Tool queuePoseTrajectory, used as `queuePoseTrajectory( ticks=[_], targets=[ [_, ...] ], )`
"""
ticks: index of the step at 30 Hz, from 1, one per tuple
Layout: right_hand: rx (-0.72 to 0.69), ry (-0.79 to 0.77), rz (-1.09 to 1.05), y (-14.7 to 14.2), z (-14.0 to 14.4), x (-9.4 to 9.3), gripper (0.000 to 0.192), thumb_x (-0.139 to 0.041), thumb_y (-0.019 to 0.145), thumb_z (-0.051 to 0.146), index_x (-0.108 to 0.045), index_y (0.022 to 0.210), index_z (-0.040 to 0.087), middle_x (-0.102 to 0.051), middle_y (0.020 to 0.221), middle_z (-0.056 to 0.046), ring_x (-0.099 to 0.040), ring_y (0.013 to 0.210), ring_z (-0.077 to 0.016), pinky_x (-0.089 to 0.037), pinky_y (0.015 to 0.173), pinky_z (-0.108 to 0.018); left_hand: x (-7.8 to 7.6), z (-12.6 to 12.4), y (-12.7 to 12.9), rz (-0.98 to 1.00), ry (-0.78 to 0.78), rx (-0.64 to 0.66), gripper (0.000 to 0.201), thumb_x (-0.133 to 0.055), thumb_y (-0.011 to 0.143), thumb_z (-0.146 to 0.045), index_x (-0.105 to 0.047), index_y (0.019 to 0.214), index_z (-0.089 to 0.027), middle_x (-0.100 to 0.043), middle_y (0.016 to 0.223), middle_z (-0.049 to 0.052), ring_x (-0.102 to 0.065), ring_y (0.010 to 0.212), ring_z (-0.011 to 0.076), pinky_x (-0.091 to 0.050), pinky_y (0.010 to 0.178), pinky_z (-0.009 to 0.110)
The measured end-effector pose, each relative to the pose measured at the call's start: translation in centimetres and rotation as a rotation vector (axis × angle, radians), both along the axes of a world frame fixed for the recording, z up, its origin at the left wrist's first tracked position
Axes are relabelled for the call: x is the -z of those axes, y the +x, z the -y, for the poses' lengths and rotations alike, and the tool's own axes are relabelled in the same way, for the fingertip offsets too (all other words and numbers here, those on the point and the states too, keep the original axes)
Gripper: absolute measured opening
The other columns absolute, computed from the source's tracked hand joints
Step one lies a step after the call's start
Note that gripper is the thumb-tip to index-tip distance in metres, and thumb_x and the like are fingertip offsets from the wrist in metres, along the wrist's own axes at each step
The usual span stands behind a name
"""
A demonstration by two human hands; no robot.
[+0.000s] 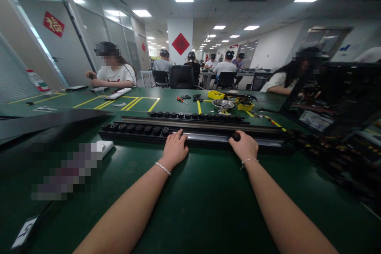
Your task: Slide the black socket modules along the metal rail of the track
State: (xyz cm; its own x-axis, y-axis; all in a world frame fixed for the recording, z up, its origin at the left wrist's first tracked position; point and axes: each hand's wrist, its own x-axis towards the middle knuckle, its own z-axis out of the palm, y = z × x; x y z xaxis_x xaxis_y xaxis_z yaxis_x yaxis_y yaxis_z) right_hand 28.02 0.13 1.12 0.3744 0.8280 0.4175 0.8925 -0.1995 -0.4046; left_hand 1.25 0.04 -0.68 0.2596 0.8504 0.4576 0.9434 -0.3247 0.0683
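Observation:
A long black channel [205, 138] with a shiny inner face lies crosswise before me on the green table. Its left part holds a row of black socket-like modules [139, 129]. My left hand [176, 149] is palm down at the right end of that row, with its fingers bent over the channel's edge. Whether a module is under those fingertips is hidden. Farther right, my right hand [245, 145] is closed around a small round black module [236, 136], held at the channel. Behind lies another black strip [196, 116] with a similar row of modules.
A metal bowl [223, 105], a yellow bin [216, 95] and a red-handled screwdriver [182, 100] lie beyond the strips. At left is a white power strip [104, 149], partly blurred. A dark open rack [324, 99] stands right. People sit across the table [202, 202].

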Motion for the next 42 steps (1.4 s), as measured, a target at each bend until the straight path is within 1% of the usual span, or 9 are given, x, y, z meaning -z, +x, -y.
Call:
queuePoseTrajectory(
  ticks=[6,12,19,26,35,42],
  targets=[
    [-0.005,0.023,0.013,0.1,-0.1,0.7,0.041,-0.048,0.074,0.034,-0.06,0.111,0.019,-0.065,0.106,-0.008,-0.053,0.106,-0.0244,-0.033,0.093,-0.039,-0.1,0.1,0.1,-0.019,0.015,0.009,0.046,-0.054,0.078,-0.025,-0.054,0.124,-0.022,-0.046,0.14,0.01,-0.046,0.123,0.0262,-0.029,0.106,0.04],
    [-0.029,0.077,0.019,0.2,0.1,1.0,0.04,-0.047,0.076,0.034,-0.06,0.111,0.02,-0.065,0.103,-0.008,-0.052,0.105,-0.024,-0.031,0.095,-0.04,-0.1,0.2,0.2,-0.024,0.012,-0.011,0.056,-0.052,0.079,-0.024,-0.044,0.135,-0.019,-0.045,0.141,0.01,-0.043,0.126,0.0256,-0.028,0.107,0.04],
    [-0.047,0.109,0.042,0.3,0.2,1.2,0.038,-0.045,0.077,0.035,-0.061,0.108,0.019,-0.065,0.104,-0.008,-0.053,0.104,-0.0241,-0.031,0.094,-0.04,-0.2,0.3,0.5,-0.06,0.024,-0.033,0.051,-0.048,0.082,-0.024,-0.047,0.132,-0.018,-0.045,0.141,0.011,-0.043,0.126,0.0262,-0.032,0.104,0.04],
    [-0.05,0.129,0.032,0.3,0.1,1.3,0.038,-0.046,0.077,0.035,-0.061,0.108,0.019,-0.066,0.106,-0.008,-0.053,0.105,-0.0246,-0.031,0.094,-0.041,-0.2,0.2,0.8,-0.107,0.054,-0.045,0.052,-0.046,0.081,-0.024,-0.046,0.133,-0.014,-0.047,0.14,0.012,-0.044,0.125,0.0266,-0.034,0.102,0.04],
    [-0.029,0.17,-0.002,0.2,-0.1,1.5,0.036,-0.05,0.076,0.039,-0.062,0.103,0.019,-0.066,0.1,-0.009,-0.054,0.1,-0.025,-0.03,0.095,-0.042,-0.8,0.2,1.1,-0.131,0.023,-0.078,0.054,-0.049,0.079,-0.028,-0.048,0.131,-0.014,-0.047,0.139,0.012,-0.045,0.124,0.0283,-0.037,0.1,0.042],
    [-0.023,0.215,-0.025,0.0,-0.4,1.8,0.033,-0.05,0.074,0.035,-0.063,0.101,0.019,-0.066,0.101,-0.009,-0.053,0.1,-0.0252,-0.03,0.094,-0.044,-0.9,0.2,1.0,-0.142,-0.016,-0.073,0.056,-0.049,0.08,-0.027,-0.046,0.134,-0.014,-0.045,0.141,0.012,-0.043,0.126,0.0276,-0.036,0.102,0.04]
  ],
)
